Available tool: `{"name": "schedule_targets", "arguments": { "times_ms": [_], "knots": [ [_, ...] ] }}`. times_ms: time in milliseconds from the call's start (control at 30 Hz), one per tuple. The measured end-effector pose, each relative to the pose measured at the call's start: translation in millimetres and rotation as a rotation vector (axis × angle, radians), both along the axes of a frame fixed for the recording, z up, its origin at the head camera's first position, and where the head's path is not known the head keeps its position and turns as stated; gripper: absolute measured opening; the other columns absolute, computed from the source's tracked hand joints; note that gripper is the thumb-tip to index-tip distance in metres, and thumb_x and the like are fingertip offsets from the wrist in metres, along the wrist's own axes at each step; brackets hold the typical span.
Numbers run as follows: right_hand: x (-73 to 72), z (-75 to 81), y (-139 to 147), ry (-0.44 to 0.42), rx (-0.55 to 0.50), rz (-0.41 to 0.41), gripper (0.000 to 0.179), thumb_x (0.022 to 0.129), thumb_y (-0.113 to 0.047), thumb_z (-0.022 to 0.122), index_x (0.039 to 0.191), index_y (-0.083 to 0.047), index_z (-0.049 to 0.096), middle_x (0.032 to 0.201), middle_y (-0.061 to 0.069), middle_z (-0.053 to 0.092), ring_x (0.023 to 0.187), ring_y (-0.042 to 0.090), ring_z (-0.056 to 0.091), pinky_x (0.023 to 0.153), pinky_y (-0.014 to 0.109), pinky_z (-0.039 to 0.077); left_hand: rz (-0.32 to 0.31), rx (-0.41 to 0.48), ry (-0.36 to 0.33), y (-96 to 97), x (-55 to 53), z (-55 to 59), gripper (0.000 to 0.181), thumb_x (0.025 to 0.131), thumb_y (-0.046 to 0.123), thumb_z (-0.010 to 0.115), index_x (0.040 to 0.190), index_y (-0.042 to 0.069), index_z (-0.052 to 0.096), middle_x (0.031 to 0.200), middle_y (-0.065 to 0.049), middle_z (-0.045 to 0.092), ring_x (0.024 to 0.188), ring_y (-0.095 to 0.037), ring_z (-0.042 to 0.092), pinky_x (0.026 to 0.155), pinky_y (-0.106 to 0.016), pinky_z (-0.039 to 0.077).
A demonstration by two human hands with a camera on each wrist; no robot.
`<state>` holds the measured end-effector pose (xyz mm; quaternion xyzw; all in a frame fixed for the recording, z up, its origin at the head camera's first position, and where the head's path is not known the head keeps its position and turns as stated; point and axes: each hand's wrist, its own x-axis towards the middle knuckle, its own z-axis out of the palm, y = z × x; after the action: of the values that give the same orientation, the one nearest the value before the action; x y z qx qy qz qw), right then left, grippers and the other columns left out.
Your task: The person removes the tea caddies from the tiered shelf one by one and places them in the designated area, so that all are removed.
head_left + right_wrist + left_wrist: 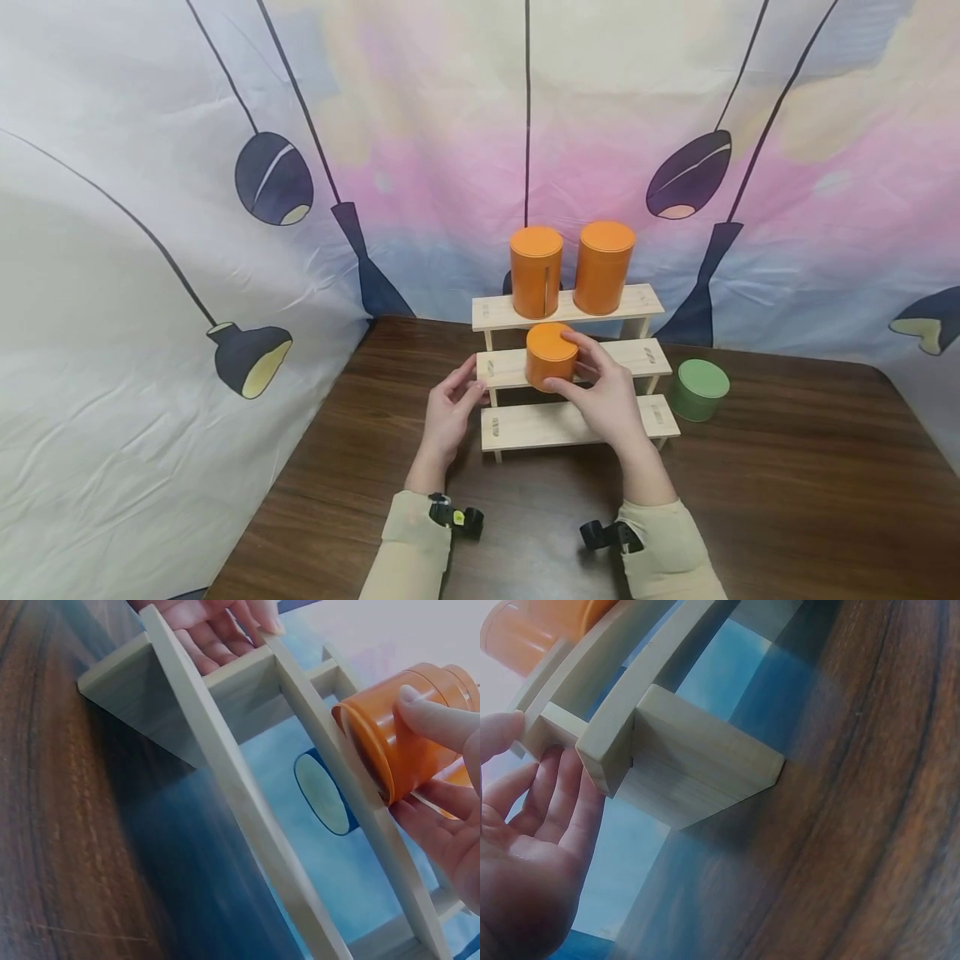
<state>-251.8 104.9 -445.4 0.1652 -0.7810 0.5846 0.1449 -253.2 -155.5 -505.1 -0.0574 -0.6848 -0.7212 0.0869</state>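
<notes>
The head view is bright. Both wrist views look hazy and dimmer, with shadows beside the wooden shelf.

Just right of centre, the right hand grips a short orange canister at the middle tier of a wooden stand, the left hand at that tier's left end. Two taller orange canisters stand above; a green tin sits further right on the surface.

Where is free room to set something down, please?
Bare: lowest pale wooden step, left of the right hand; the dark wooden table, right of the round green canister. Crowded: top step, with two tall orange cylindrical canisters; middle step, where that hand holds a short orange canister.
</notes>
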Motion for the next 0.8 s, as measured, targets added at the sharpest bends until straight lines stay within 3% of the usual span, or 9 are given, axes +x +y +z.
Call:
{"name": "schedule_targets", "arguments": {
  "times_ms": [367,800],
  "knots": [
    [-1.0,6.4,16.5,-0.035,-0.074,-0.038,0.072,0.083,-0.009,0.094,0.148,-0.015,0.063,0.134,0.018,0.07,0.123,0.035,0.069,0.102,0.039,0.058,-0.002,0.01,0.005,-1.3,2.2,-0.1,0.051,0.105,0.006,0.068,0.155,0.008,0.057,0.139,-0.019,0.06,0.11,-0.02,0.068,0.099,-0.054,0.059],
    [9.3,9.0,41.4,-0.001,-0.07,-0.084,0.074,0.083,-0.007,0.093,0.15,-0.016,0.062,0.133,0.013,0.07,0.119,0.03,0.07,0.098,0.024,0.057,-0.009,0.004,0.01,-1.0,0.0,-0.3,0.051,0.105,0.005,0.067,0.155,0.007,0.057,0.137,-0.019,0.061,0.108,-0.018,0.069,0.099,-0.057,0.058]
  ]
}}
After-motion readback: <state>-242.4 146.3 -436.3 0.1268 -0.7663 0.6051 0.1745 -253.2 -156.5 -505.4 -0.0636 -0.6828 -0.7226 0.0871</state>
